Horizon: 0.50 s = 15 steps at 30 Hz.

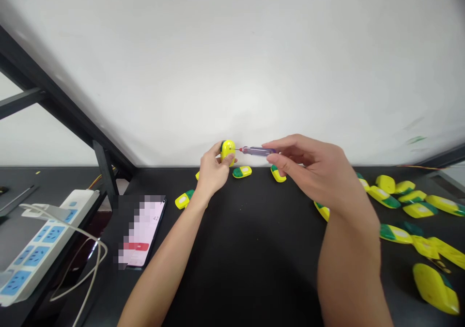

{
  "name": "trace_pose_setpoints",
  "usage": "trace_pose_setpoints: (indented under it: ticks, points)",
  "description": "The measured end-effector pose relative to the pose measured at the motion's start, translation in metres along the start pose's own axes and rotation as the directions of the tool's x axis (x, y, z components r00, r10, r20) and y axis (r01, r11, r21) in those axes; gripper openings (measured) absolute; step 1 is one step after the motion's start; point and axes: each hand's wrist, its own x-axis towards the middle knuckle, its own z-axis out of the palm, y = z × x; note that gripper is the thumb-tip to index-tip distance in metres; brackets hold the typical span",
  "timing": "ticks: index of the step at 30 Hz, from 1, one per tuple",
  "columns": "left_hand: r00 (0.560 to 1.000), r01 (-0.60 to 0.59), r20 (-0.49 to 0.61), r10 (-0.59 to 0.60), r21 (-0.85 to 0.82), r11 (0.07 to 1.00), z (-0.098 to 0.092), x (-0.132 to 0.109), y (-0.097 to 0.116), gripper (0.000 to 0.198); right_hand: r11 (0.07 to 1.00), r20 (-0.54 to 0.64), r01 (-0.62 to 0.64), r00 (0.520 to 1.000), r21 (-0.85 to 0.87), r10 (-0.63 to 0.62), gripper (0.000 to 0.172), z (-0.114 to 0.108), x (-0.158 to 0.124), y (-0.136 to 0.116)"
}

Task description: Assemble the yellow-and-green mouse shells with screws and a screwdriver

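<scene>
Left hand (213, 172) holds yellow shell (228, 151), right hand (308, 169) applicator (258, 150).

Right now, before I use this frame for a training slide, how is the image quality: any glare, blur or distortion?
In the head view, the white wall glows washed-out near the middle, the far edge of the black bench bows from wide-angle distortion, the phone is pixelated, and the right hand looks reasonably sharp.
</scene>
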Motion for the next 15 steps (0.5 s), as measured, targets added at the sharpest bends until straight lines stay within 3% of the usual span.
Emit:
trace_pose_setpoints:
  ticks: [5, 9, 15]
  points:
    - [1.0, 0.008, 0.008, -0.008, -0.006, 1.0, 0.0005, -0.0013, 0.0013, 0.019, 0.999, -0.107, 0.023, 0.994, 0.022, -0.021, 0.02, 0.0063, 0.0019, 0.0054]
    - [1.0, 0.009, 0.006, -0.009, -0.029, 1.0, 0.001, -0.001, -0.0024, 0.02, 0.995, -0.029, 0.093, 0.995, 0.038, -0.092, 0.018, 0.0051, 0.0042, 0.0025]
    - [1.0, 0.019, 0.005, -0.018, -0.011, 1.0, 0.0015, 0.0002, -0.002, 0.018, 0.999, 0.042, 0.023, 0.999, 0.042, -0.024, 0.019, -0.0015, 0.0012, -0.0003]
